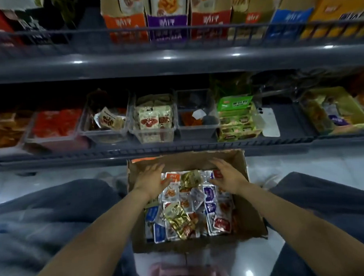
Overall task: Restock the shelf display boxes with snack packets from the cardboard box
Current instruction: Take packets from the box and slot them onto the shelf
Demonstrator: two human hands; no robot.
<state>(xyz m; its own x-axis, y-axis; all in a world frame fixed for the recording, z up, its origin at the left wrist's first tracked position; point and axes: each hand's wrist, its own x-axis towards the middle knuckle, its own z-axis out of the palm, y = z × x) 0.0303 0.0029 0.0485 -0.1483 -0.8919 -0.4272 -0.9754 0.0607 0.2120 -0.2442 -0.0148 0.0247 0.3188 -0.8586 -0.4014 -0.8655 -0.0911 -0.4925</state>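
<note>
The cardboard box point(250, 215) sat open in the lower centre of the frame, between the person's knees, its far rim ragged and torn. A loose heap of snack packets point(188, 202) covered its floor: red, blue, purple and silver ones, with two crumpled gold packets point(180, 221) on top. Their print was too small to read.

Both hands reached into the far end of the box. The left hand point(151, 176) lay palm down on the heap, fingers stretched forward and slightly apart, fingertips blurred, the thumb against an orange packet. The right hand point(226, 175) also lay palm down, fingers spread and gently bent over the packets. What lay under either palm was hidden.

Along the top of the frame stood the shelf display boxes point(167, 23), their tops cut off by the frame edge and their fronts partly behind the shelf rail. On the lower shelf, mid-frame, clear tubs point(153, 118) held packets; the outer ones faded into shadow.
</note>
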